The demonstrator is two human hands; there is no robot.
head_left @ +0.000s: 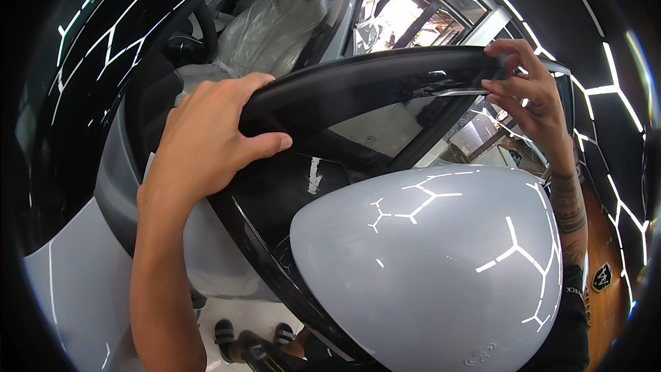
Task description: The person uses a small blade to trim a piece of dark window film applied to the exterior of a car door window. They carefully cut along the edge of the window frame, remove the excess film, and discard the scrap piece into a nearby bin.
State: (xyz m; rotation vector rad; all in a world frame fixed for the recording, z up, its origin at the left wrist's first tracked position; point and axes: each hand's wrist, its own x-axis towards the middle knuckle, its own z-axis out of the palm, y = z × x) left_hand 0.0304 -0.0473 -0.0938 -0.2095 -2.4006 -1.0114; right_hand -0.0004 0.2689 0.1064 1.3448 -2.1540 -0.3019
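Observation:
My left hand [206, 141] grips the black upper edge of a car door's window frame [372, 72], fingers over the top and thumb on the near face. My right hand [520, 89] holds the frame's right end, fingertips on its top edge and beside a thin pale strip [451, 91] just below. What this strip is, I cannot make out. Under the frame is dark glass [368, 131]. A large silver side mirror [420, 255] fills the lower right, in front of the door.
Behind the frame, a plastic-covered seat [275, 17] and a steering wheel [206, 34] show inside the car. Grey bodywork [69, 275] is at lower left. My feet in striped sandals [224, 337] stand on a pale floor [213, 310]. Glossy dark surfaces reflect hexagon lights.

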